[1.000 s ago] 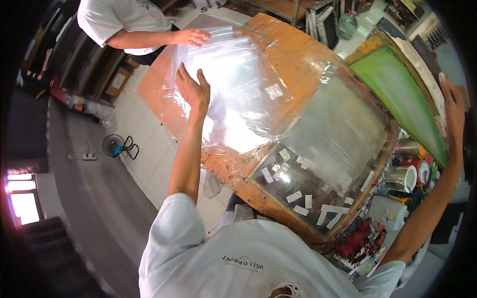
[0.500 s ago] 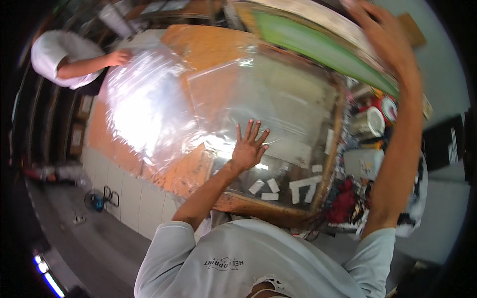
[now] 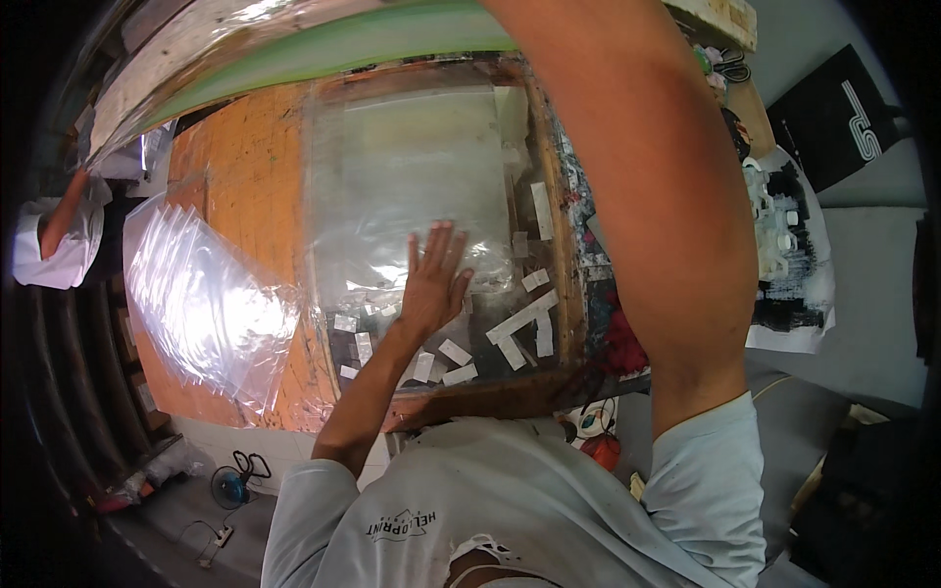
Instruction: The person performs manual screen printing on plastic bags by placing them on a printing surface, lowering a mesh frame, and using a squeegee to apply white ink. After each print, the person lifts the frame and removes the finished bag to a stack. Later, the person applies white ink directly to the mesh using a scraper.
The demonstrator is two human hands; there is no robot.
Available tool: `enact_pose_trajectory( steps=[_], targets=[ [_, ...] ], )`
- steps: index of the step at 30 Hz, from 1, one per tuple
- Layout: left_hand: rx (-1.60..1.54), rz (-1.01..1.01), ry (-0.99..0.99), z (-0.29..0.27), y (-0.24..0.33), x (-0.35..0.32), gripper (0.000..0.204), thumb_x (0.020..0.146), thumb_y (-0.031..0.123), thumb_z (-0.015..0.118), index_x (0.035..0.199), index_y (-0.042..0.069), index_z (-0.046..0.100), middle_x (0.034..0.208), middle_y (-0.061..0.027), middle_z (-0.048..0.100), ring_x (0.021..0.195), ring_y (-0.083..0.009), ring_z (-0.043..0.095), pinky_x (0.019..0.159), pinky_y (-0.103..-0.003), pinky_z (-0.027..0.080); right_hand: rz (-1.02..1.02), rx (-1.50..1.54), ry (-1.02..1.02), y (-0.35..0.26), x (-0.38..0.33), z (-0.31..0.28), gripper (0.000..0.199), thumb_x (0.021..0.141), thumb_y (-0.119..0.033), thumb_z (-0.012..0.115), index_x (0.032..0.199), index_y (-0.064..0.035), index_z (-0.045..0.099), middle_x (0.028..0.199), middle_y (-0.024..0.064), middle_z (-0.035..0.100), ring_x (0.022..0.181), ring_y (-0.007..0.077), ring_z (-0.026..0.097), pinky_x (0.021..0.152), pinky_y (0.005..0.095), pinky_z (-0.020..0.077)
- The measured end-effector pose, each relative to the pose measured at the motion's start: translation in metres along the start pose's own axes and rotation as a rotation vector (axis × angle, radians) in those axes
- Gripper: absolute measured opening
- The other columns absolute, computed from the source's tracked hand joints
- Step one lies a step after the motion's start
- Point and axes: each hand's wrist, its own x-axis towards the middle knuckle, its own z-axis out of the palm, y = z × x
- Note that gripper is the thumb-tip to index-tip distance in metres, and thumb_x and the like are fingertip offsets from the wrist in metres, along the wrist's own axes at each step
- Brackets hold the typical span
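My left hand (image 3: 432, 284) rests palm down with fingers spread near the lower edge of a clear plastic bag (image 3: 412, 186). The bag lies flat on a dark glass-like panel (image 3: 392, 382) set in a wooden border. White strips (image 3: 520, 316) and small white pieces are stuck around it on the panel. My right arm reaches up across the picture, its hand hidden beyond the top edge. Above the far side of the panel hangs a frame with green mesh (image 3: 333, 54), tilted up.
A fanned stack of clear plastic bags (image 3: 211, 304) lies on the orange board (image 3: 245, 137) at left. Another person's arm (image 3: 61, 216) shows at far left. Right of the panel are red cloth (image 3: 622, 343) and a paint-stained sheet (image 3: 799, 318). A fan (image 3: 229, 486) stands on the floor.
My view has turned. The bag under my left hand now lies straighter on the panel. My right hand has gone out of sight, and the green-mesh frame extends farther left in view.
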Motion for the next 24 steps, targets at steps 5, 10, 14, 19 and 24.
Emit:
enact_pose_trajectory(
  steps=[5, 10, 14, 19, 24],
  targets=[
    [0.176, -0.203, 0.066, 0.009, 0.011, -0.022, 0.063, 0.099, 0.029, 0.062, 0.153, 0.004, 0.041, 0.165, -0.0263, 0.023, 0.157, -0.0433, 0.012, 0.118, -0.073, 0.005, -0.04, 0.033, 0.019, 0.003, -0.001, 0.0, 0.055, 0.104, -0.044, 0.051, 0.08, 0.002, 0.068, 0.072, 0.0143, 0.064, 0.066, 0.0232, 0.061, 0.062, 0.042, 0.0531],
    [0.185, -0.193, 0.082, 0.013, 0.018, -0.035, 0.061, 0.099, 0.03, 0.062, 0.151, 0.004, 0.045, 0.164, -0.0265, 0.025, 0.156, -0.0425, 0.013, 0.117, -0.075, 0.003, -0.073, 0.037, 0.04, 0.002, -0.003, 0.003, 0.053, 0.104, -0.042, 0.052, 0.079, 0.0018, 0.068, 0.069, 0.0136, 0.062, 0.063, 0.022, 0.06, 0.06, 0.0404, 0.0525],
    [0.182, -0.197, 0.068, 0.014, 0.02, -0.039, 0.06, 0.099, 0.03, 0.06, 0.151, 0.004, 0.045, 0.164, -0.0265, 0.025, 0.157, -0.0423, 0.013, 0.117, -0.075, 0.002, -0.094, 0.042, 0.058, 0.001, -0.003, 0.007, 0.051, 0.104, -0.04, 0.052, 0.079, 0.0016, 0.068, 0.068, 0.013, 0.06, 0.061, 0.0211, 0.058, 0.058, 0.0391, 0.0521],
    [0.181, -0.175, 0.093, 0.018, 0.019, -0.041, 0.06, 0.101, 0.033, 0.057, 0.152, 0.003, 0.043, 0.165, -0.0262, 0.023, 0.158, -0.0409, 0.009, 0.118, -0.074, 0.0, -0.108, 0.046, 0.086, 0.002, 0.0, 0.015, 0.049, 0.104, -0.037, 0.052, 0.078, 0.0014, 0.067, 0.065, 0.0122, 0.059, 0.059, 0.0199, 0.057, 0.056, 0.0374, 0.0515],
    [0.138, -0.146, 0.108, 0.019, 0.019, -0.04, 0.057, 0.102, 0.031, 0.056, 0.151, 0.003, 0.045, 0.165, -0.0261, 0.023, 0.158, -0.0408, 0.01, 0.117, -0.075, -0.001, -0.072, 0.069, 0.086, -0.003, -0.003, 0.013, 0.046, 0.104, -0.034, 0.053, 0.077, 0.0004, 0.067, 0.062, 0.0112, 0.056, 0.055, 0.0179, 0.054, 0.052, 0.035, 0.0499]
  ],
)
